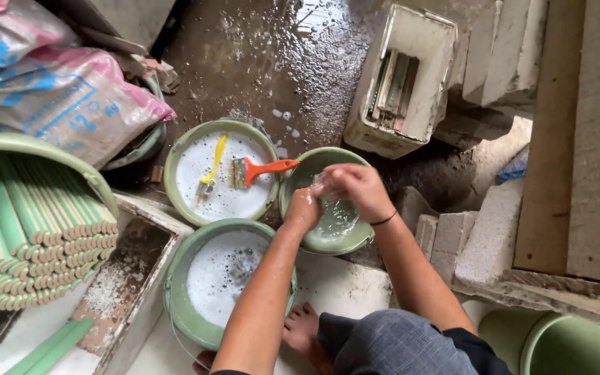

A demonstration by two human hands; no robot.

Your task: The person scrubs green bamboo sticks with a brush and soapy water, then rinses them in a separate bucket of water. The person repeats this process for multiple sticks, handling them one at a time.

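Note:
My left hand (pixel 303 207) and my right hand (pixel 353 189) meet over a green bowl of water (pixel 293 180); both are closed on a small clear wet thing held between them, its shape too blurred to tell. To the left stands a green bucket of foamy water (pixel 175 156) with an orange-handled brush (pixel 262 169) and a yellow-handled brush (pixel 211 170) resting on it. A second green bucket of suds (pixel 178 305) sits under my left forearm. My bare foot (pixel 301 326) rests beside it.
A large green tub (pixel 8 142) at left holds several pale green rods (pixel 32 229). Printed sacks (pixel 64 90) lie behind it. A white crate (pixel 411 42) with metal strips stands on wet ground (pixel 258 55). Concrete blocks (pixel 487 236), wooden boards (pixel 557 139) and green buckets (pixel 564 344) are at right.

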